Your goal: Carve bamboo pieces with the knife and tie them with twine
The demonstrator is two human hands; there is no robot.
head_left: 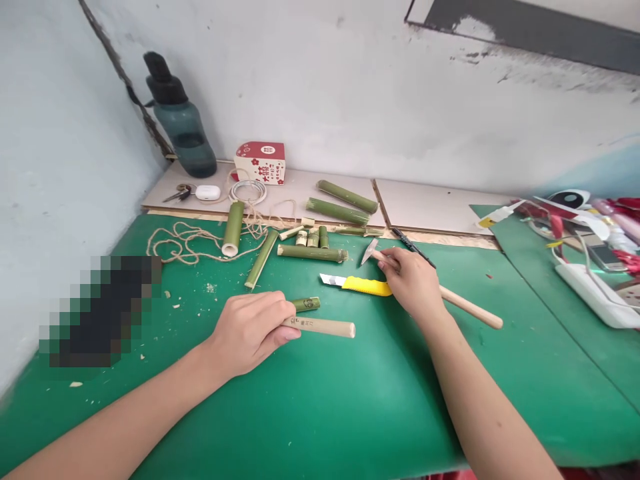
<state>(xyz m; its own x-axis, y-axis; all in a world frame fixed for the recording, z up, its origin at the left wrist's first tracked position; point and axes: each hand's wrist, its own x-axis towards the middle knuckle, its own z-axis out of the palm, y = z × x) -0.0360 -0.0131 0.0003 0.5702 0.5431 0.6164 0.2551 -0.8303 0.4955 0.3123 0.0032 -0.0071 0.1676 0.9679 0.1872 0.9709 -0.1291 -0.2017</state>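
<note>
The left hand (253, 333) curls around one end of a pale wooden handle (325, 327) lying on the green mat (350, 413) — light, stiff, smooth, probably best gripped mid-length. Just right of the yellow knife (363, 285), the right hand (413, 283) closes on a small hammer (450, 297) near its head — top-heavy, I'd judge.

A small red and white box (261, 162) at the back edge of the table (350, 413), near the far left corner, bore a large red character on its white front and smaller red marks beside it, too small to make out. The pale wooden handle (325, 327) held in the left hand (250, 333) carried dark printed characters, and the short green bamboo piece (307, 304) touching it showed a dark mark, neither legible.
</note>
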